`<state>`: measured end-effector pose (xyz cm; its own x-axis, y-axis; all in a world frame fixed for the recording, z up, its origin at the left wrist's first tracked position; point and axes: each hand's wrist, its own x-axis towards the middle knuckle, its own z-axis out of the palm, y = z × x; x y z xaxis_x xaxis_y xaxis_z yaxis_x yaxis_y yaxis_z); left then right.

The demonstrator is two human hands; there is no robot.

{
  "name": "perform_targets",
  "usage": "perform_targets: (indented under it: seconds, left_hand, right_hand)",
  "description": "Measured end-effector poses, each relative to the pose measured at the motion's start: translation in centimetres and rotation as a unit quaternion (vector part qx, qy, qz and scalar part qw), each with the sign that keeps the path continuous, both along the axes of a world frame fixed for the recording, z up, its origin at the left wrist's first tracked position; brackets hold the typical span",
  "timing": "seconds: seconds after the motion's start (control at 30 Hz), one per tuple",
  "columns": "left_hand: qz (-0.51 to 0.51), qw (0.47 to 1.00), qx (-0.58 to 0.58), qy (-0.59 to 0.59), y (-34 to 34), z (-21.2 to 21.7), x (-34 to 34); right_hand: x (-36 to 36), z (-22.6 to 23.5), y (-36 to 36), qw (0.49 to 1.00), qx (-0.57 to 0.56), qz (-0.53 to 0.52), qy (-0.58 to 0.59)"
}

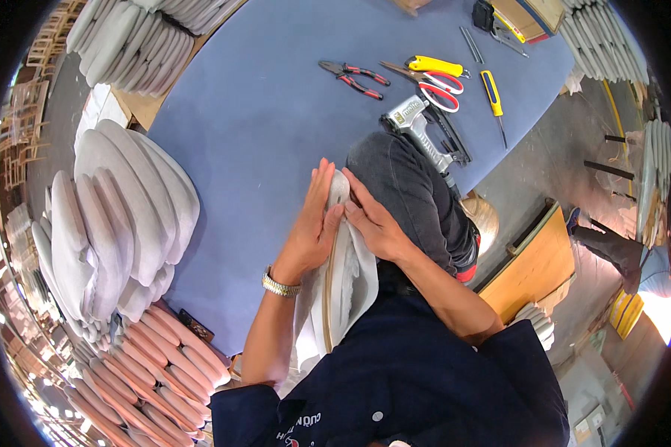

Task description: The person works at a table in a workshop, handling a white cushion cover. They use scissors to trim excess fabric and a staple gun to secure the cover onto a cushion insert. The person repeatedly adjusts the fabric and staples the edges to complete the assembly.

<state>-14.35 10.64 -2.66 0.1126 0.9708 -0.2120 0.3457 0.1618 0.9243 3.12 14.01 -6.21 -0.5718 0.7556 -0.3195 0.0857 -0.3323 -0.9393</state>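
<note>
A light grey fabric-covered seat pad (359, 279) stands on edge close to my body, with a thin brown board edge running along it. My left hand (314, 223), with a metal watch on the wrist, presses flat along the pad's left side near its upper end. From the other side my right hand (376, 226) grips the same end, its thumb close to my left thumb. Loose fabric hangs from the pad's lower right. Beyond my bent knee a silver staple gun (419, 130) lies on the blue tabletop (253, 112).
Pliers (344, 71), scissors (438, 86), a yellow-handled cutter (434, 65) and a screwdriver (492, 97) lie at the far right. Grey pads (138, 179) and pink pads (156, 365) are stacked at the left. A wooden bench (533, 257) stands right; another person's leg (611, 249) shows beyond.
</note>
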Motion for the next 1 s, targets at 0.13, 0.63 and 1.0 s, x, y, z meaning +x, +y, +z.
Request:
perform_targets:
  seconds: [0.13,0.63,1.0]
  left_hand:
    - [-0.007,0.998,0.009,0.062,0.4,0.4,0.4]
    - [0.026,0.98,-0.066,0.186,-0.2,2.1,-0.1]
    - [0.073,0.975,-0.022,0.207,-0.7,1.1,0.9]
  right_hand:
    - [0.6,-0.4,2.2,0.999,-0.012,0.03,0.011]
    - [9.1,-6.9,14.3,0.883,0.2,-0.034,-0.423]
    - [10.1,2.6,14.5,0.893,0.242,-0.017,-0.38]
